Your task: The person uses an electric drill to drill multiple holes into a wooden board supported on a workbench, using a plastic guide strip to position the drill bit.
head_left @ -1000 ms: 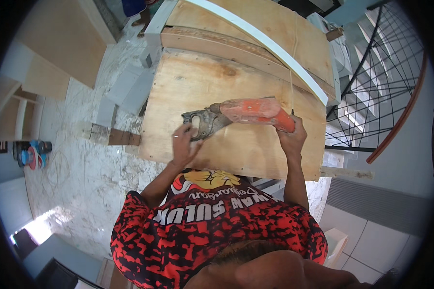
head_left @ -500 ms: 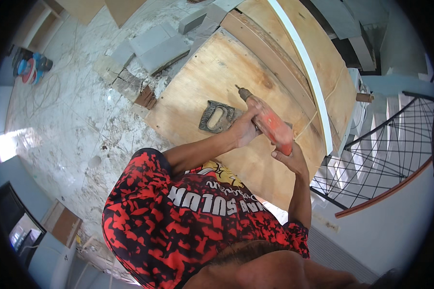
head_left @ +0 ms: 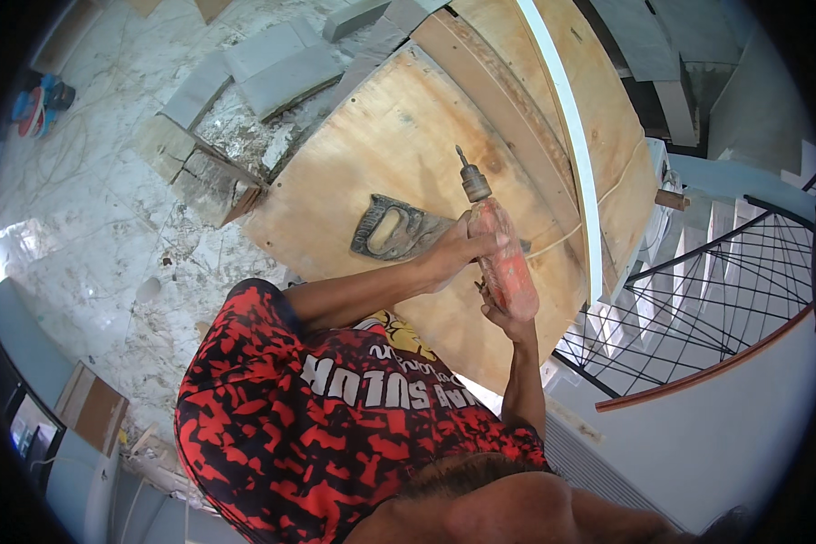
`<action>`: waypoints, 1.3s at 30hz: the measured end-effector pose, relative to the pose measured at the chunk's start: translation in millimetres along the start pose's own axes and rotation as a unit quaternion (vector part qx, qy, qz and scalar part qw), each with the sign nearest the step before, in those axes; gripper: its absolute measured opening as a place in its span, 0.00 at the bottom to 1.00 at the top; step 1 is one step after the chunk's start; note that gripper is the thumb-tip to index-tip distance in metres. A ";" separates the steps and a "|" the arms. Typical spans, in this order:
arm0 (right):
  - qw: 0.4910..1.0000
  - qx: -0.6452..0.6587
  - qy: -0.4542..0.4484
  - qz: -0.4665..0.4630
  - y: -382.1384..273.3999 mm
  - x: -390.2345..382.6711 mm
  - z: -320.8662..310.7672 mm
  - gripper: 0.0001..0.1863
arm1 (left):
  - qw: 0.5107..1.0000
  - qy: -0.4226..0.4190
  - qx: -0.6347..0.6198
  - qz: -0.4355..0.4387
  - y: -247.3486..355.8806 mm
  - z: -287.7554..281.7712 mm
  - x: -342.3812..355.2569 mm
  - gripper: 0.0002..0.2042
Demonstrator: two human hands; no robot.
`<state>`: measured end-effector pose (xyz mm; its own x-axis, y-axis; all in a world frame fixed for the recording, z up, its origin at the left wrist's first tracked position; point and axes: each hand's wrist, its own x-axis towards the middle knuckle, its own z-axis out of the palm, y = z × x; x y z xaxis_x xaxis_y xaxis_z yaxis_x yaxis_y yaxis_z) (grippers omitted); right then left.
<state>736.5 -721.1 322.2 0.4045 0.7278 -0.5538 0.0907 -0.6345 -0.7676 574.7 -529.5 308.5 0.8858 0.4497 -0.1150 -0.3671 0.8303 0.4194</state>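
A worn red power drill (head_left: 506,263) is held between both hands over the plywood board (head_left: 335,195). Its dark chuck and bit point away from me, toward the far side. My left hand (head_left: 455,252) is closed round the side of the drill body behind the chuck. Lower down, my right hand (head_left: 510,319) grips the rear end; most of its fingers are hidden beneath the tool. Just left of the drill, a handsaw (head_left: 372,238) with a dark scuffed handle lies flat on the board, its blade partly covered by my left hand.
Along the far right of the board run a wooden batten (head_left: 508,122) and a white strip (head_left: 576,136). Grey slabs (head_left: 281,68) and broken blocks (head_left: 177,154) lie on the dusty floor. A black railing (head_left: 707,299) borders stairs at right. A blue-red tool (head_left: 38,107) sits far left.
The drill has turned so its bit points more straight away from me, and its rear end has come nearer. Both hands stay on it. The whole view has shifted slightly.
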 end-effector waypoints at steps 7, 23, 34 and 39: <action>0.994 -0.091 0.000 -0.057 -2.9 -14.3 -0.6 0.34 | 0.999 -0.001 0.040 -0.001 7.3 15.8 -10.5 0.33; 0.979 -0.114 0.040 -0.164 -122.5 21.4 -7.2 0.31 | 0.987 0.046 -0.151 -0.008 24.2 5.9 51.2 0.33; 0.973 -0.133 0.028 -0.186 -260.0 105.6 -7.2 0.34 | 0.957 0.091 -0.257 0.099 70.4 11.7 130.4 0.28; 0.953 -0.165 0.032 -0.253 -284.7 155.6 15.6 0.33 | 0.939 0.130 -0.267 0.175 114.9 -3.3 151.1 0.27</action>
<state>759.4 -423.2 449.5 0.2865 0.9518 -0.1098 0.5668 -0.2608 -0.7815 665.4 -365.1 336.4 0.6104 0.7331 -0.3000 -0.7741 0.6324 -0.0298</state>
